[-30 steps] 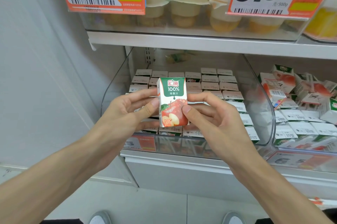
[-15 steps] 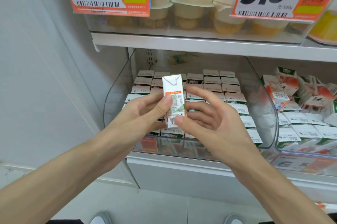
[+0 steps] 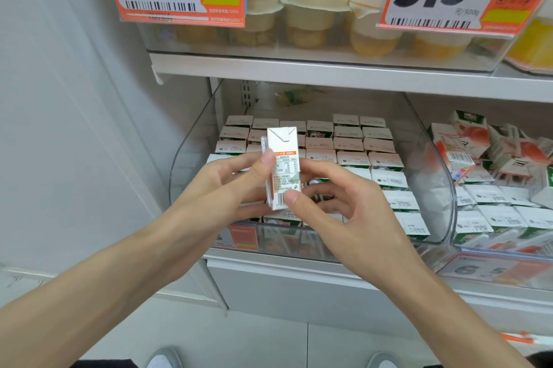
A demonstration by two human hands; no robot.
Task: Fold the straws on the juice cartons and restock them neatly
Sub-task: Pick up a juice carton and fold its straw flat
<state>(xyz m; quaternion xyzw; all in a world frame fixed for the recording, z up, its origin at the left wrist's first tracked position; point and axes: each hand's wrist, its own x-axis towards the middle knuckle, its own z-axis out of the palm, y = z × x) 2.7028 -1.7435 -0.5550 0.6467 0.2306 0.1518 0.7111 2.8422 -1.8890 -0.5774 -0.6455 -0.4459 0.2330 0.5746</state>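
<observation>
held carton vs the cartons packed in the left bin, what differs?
The held carton is pinched between the left hand and right hand; the binned cartons sit packed in rows in the clear bin. The held carton shows its side panel with barcode; the binned cartons show mostly tops. A straw shows along the held carton's edge; none shows on the binned cartons. Shared: small white boxes, upright.
</observation>
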